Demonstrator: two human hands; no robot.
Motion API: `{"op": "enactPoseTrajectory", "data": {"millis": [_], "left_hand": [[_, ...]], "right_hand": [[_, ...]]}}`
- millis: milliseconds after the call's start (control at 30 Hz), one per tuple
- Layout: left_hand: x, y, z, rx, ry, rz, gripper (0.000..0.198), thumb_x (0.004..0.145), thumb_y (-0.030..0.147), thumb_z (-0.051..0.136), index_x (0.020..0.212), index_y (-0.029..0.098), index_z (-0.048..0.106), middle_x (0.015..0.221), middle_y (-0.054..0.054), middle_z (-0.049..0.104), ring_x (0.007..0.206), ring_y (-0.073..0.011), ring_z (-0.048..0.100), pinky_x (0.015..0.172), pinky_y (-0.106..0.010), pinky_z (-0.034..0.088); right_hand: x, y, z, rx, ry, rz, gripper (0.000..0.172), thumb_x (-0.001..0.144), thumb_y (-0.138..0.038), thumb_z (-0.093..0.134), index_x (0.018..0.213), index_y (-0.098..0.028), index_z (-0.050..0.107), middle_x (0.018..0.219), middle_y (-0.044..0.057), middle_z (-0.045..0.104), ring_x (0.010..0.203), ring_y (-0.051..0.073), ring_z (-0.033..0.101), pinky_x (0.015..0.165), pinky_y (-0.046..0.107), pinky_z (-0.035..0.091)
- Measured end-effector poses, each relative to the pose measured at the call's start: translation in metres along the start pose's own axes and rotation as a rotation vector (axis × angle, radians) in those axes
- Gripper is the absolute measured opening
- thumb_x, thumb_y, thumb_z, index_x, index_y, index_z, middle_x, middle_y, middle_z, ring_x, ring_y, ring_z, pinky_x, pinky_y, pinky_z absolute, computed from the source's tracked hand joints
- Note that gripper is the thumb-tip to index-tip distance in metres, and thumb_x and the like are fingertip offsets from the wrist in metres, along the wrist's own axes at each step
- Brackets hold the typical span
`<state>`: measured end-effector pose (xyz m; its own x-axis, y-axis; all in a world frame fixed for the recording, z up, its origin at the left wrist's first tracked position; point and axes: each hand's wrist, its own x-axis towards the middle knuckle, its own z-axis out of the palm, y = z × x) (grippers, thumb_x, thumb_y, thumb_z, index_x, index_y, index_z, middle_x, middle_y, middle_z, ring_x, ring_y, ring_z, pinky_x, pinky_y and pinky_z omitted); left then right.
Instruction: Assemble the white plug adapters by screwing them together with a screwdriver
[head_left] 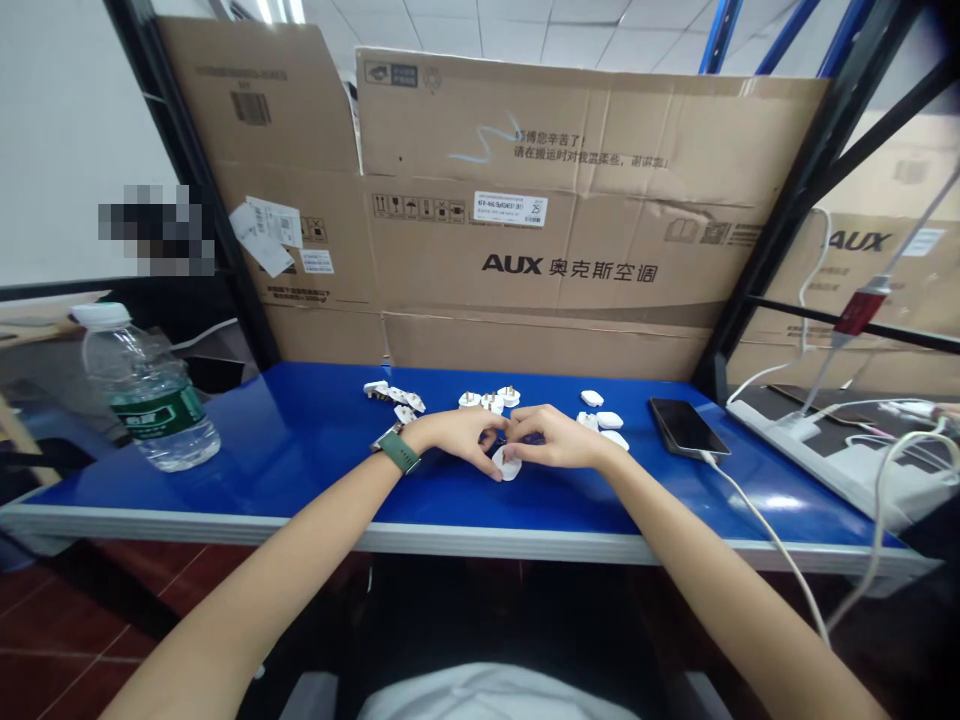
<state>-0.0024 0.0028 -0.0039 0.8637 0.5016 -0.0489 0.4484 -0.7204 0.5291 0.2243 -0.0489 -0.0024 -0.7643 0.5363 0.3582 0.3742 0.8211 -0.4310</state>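
Observation:
My left hand (pixel 459 436) and my right hand (pixel 553 437) meet over the middle of the blue table (pixel 300 450). Together they pinch one small white plug part (pixel 508 465) that rests just above the tabletop. A green watch (pixel 397 448) sits on my left wrist. Several white plug parts with pins (pixel 394 396) lie behind my left hand, and more (pixel 491 400) lie just beyond the fingers. Plain white covers (pixel 604 420) lie beside my right hand.
A water bottle (pixel 146 390) stands at the table's left. A black phone (pixel 686 427) with a white cable lies at the right, near a white power strip (pixel 817 455). Cardboard boxes (pixel 540 210) wall off the back.

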Motion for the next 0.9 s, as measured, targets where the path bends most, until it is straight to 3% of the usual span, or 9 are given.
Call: {"op": "enactPoseTrajectory", "data": {"millis": [133, 267, 400, 567, 633, 700, 767, 900], "left_hand": [[0.0003, 0.0007, -0.0003, -0.007, 0.004, 0.024, 0.053, 0.063, 0.057, 0.087, 0.093, 0.019, 0.063, 0.067, 0.006, 0.053, 0.058, -0.0115, 0.049, 0.056, -0.025, 0.033], [-0.0004, 0.002, -0.001, -0.001, 0.005, 0.034, 0.058, 0.063, 0.057, 0.087, 0.103, 0.02, 0.066, 0.065, 0.006, 0.053, 0.056, -0.0116, 0.048, 0.055, -0.025, 0.032], [-0.0011, 0.0025, -0.0016, -0.003, -0.02, 0.036, 0.058, 0.067, 0.057, 0.086, 0.11, 0.022, 0.068, 0.064, 0.006, 0.055, 0.055, -0.0113, 0.048, 0.057, -0.025, 0.033], [-0.0006, 0.0033, -0.0021, 0.005, -0.03, 0.018, 0.059, 0.067, 0.057, 0.086, 0.111, 0.022, 0.068, 0.064, 0.007, 0.054, 0.056, -0.0113, 0.047, 0.058, -0.025, 0.033], [-0.0007, 0.0042, -0.0022, 0.003, -0.034, 0.021, 0.058, 0.067, 0.057, 0.085, 0.11, 0.022, 0.067, 0.063, 0.007, 0.054, 0.056, -0.0115, 0.048, 0.058, -0.025, 0.033], [-0.001, 0.0052, -0.0022, 0.0, -0.033, 0.023, 0.056, 0.068, 0.056, 0.085, 0.109, 0.022, 0.068, 0.063, 0.007, 0.054, 0.056, -0.0115, 0.048, 0.058, -0.025, 0.032], [-0.0012, 0.0057, -0.0021, 0.003, -0.025, 0.021, 0.056, 0.067, 0.055, 0.086, 0.108, 0.022, 0.068, 0.063, 0.007, 0.054, 0.056, -0.0115, 0.048, 0.058, -0.025, 0.032], [-0.0009, 0.0052, -0.0016, 0.009, -0.029, 0.022, 0.054, 0.067, 0.055, 0.086, 0.107, 0.022, 0.068, 0.063, 0.007, 0.055, 0.055, -0.0112, 0.047, 0.057, -0.025, 0.032]], "right_hand": [[0.0014, -0.0007, 0.0006, 0.087, 0.012, 0.04, 0.031, 0.097, -0.041, 0.062, 0.085, -0.016, 0.076, 0.09, 0.006, 0.071, 0.081, 0.017, 0.061, 0.075, 0.028, 0.046], [0.0012, -0.0019, -0.0029, 0.2, 0.167, 0.087, 0.034, 0.099, -0.045, 0.059, 0.084, -0.016, 0.071, 0.083, 0.003, 0.067, 0.077, 0.016, 0.057, 0.073, 0.027, 0.045], [0.0027, -0.0032, -0.0057, 0.553, 0.303, 0.192, 0.037, 0.099, -0.053, 0.053, 0.087, -0.019, 0.059, 0.076, 0.0, 0.056, 0.063, 0.013, 0.05, 0.061, 0.026, 0.043], [0.0043, -0.0065, -0.0082, 0.818, 0.421, 0.159, 0.043, 0.098, -0.06, 0.046, 0.081, -0.02, 0.051, 0.082, 0.003, 0.056, 0.07, 0.016, 0.059, 0.068, 0.031, 0.053], [0.004, -0.0072, -0.0081, 0.833, 0.424, 0.195, 0.047, 0.099, -0.063, 0.042, 0.082, -0.021, 0.051, 0.075, 0.001, 0.054, 0.058, 0.013, 0.054, 0.052, 0.026, 0.047], [0.0038, -0.0073, -0.0065, 0.777, 0.417, 0.25, 0.049, 0.099, -0.065, 0.041, 0.084, -0.021, 0.053, 0.068, -0.001, 0.052, 0.046, 0.01, 0.045, 0.038, 0.022, 0.033], [0.0042, -0.0071, -0.0038, 0.667, 0.433, 0.29, 0.05, 0.098, -0.066, 0.045, 0.083, -0.02, 0.054, 0.064, -0.002, 0.052, 0.039, 0.008, 0.041, 0.033, 0.02, 0.025], [0.0064, -0.006, 0.0012, 0.541, 0.511, 0.304, 0.049, 0.098, -0.065, 0.048, 0.08, -0.02, 0.053, 0.057, -0.005, 0.05, 0.034, 0.006, 0.042, 0.031, 0.02, 0.026]]}}
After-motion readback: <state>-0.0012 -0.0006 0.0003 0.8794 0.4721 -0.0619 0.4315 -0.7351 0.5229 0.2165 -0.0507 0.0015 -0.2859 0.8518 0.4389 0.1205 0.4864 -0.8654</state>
